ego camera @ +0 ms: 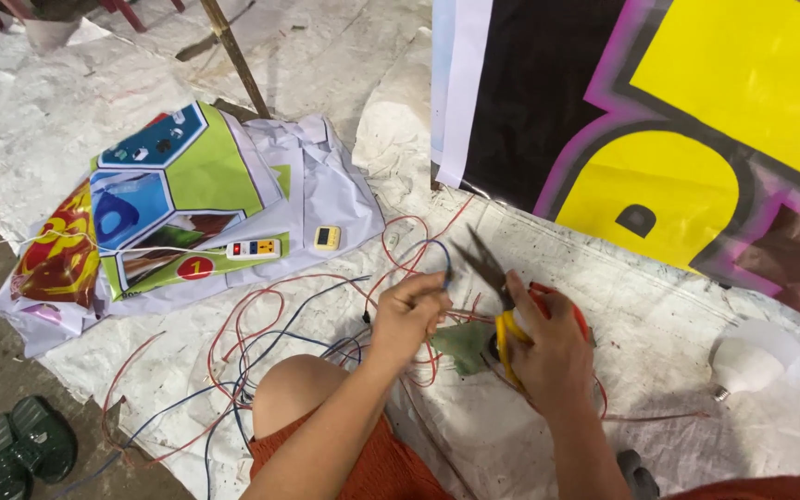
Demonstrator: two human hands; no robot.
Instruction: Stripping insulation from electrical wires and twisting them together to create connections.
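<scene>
Seen from above, seated on a floor spread with white woven sheeting [659, 315]. Left hand [409, 310] closed in a pinch on a thin blue wire [443, 264], lifted just clear of the sheeting. Right hand [553, 347] wrapped shut around the yellow and red grips of long-nosed pliers [488, 268], jaws parted and pointed at the pinched wire, tips just beside the left fingertips. Below and to the left, spread loose over the floor and past a bare knee [293, 393]: a tangle of red and blue wires [252, 338]. Between the hands, something dark green, possibly tape or a scrap of plastic (too blurred to tell). Farther off: a small white socket strip [253, 248] and a small yellow square gadget [327, 238] on a folded printed banner [187, 204], a white bulb [743, 364] at right, green sandals [20, 449] at lower left.

Risk judged from here: jaws closing so near the fingertips could nip skin, or cut through the copper rather than only the sleeve; slack wire could also slip from the pinch.
</scene>
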